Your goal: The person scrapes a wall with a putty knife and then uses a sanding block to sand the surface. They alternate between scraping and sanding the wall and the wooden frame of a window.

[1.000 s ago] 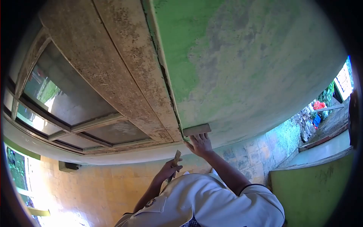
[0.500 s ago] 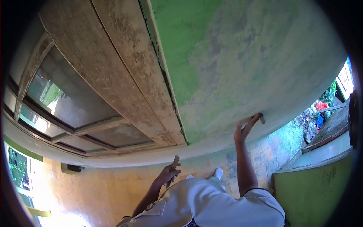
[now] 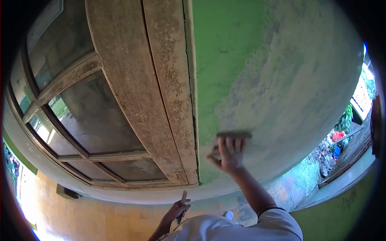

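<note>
My right hand (image 3: 232, 157) is raised against the wall (image 3: 289, 88), fingers closed over a flat, dark-edged scraper (image 3: 246, 135) that is blurred by motion. The scraper meets the wall where bright green paint (image 3: 225, 44) gives way to a greyish, patchy coat. Low in front of my body, my left hand (image 3: 175, 211) grips a narrow flat putty knife (image 3: 184, 197), its pale end pointing up. The fingers hide its middle.
A worn wooden window frame (image 3: 136, 96) with glass panes (image 3: 94, 112) fills the left side. Below lies a tiled floor (image 3: 104, 213). A low green wall (image 3: 337, 213) stands at lower right, with a red item (image 3: 337, 135) and clutter beyond it.
My right hand has swept left across the wall with the scraper, towards the window frame. My left hand still holds the putty knife. The head view has shifted.
</note>
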{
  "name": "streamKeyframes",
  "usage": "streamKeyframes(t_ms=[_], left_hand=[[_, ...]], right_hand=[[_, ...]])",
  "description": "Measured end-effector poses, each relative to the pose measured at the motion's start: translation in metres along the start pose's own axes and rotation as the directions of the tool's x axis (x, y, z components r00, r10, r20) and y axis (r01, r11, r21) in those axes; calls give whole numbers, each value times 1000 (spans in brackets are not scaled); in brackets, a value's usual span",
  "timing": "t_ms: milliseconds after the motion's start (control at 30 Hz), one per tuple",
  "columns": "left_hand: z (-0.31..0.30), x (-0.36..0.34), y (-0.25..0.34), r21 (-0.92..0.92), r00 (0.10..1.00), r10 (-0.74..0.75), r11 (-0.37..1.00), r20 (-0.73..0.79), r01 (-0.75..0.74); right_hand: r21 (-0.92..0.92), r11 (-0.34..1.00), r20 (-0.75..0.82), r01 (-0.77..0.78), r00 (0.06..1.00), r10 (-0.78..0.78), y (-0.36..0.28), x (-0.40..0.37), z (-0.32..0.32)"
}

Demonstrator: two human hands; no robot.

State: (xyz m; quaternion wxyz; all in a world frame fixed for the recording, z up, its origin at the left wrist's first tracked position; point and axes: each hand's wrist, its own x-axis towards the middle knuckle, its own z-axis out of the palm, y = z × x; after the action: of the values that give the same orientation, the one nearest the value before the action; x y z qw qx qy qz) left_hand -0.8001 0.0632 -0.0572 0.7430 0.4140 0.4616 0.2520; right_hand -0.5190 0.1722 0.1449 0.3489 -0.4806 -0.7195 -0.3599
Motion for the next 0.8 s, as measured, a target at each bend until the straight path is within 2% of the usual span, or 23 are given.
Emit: streamKeyframes(t_ms=[67,133,267,333,400,467,500,533,567,600,633,667,700,733,767,800], left_hand=[[-3,-4,-6,-10,1000,2,1000,-1,-2],[-1,-9,-7,-26,999,-51,998,-18,51],[-8,-2,-26,-25,1000,-17,1000,2,17],[-1,-4,-19,-50,999,-38,998,-8,37],[6,-5,-11,-31,1000,-28,999,12,28],[15,-9,-2,13,998,-63,998,-11,63],[11,-3,0,28,998,-60,998,0,60],[11,1,1,43,998,-62,997,12,61],[12,5,2,57,998,-64,996,23,62],[11,9,3,72,997,-66,995,33,64],[11,12,3,87,997,-69,994,42,65],[10,16,4,101,996,-70,993,50,64],[12,22,5,113,996,-70,992,59,63],[14,27,3,123,995,-70,991,70,61],[17,31,3,135,994,-71,989,79,60],[19,36,3,148,994,-71,987,88,57]], right_hand=[[13,996,-76,-86,993,87,25,70,-40],[52,992,-300,-116,945,127,54,128,-71],[66,990,-366,-126,920,141,62,149,-88],[74,988,-234,-137,961,151,47,114,-70],[38,994,-17,-101,995,101,27,66,-53],[93,994,185,57,980,-74,16,0,-23],[79,996,180,48,982,-62,27,-12,-9],[33,966,111,255,960,-257,41,-24,2],[-25,893,56,448,893,-447,53,-33,3],[-66,844,234,531,831,-505,70,-16,-14],[-109,837,241,536,831,-501,95,8,-28],[32,970,596,243,774,-214,109,51,-62],[-37,954,304,298,913,-273,134,92,-88],[-128,964,83,234,971,-225,155,132,-117],[-55,993,-222,107,968,-116,179,159,-129],[-40,995,-301,93,948,-101,206,192,-151]])
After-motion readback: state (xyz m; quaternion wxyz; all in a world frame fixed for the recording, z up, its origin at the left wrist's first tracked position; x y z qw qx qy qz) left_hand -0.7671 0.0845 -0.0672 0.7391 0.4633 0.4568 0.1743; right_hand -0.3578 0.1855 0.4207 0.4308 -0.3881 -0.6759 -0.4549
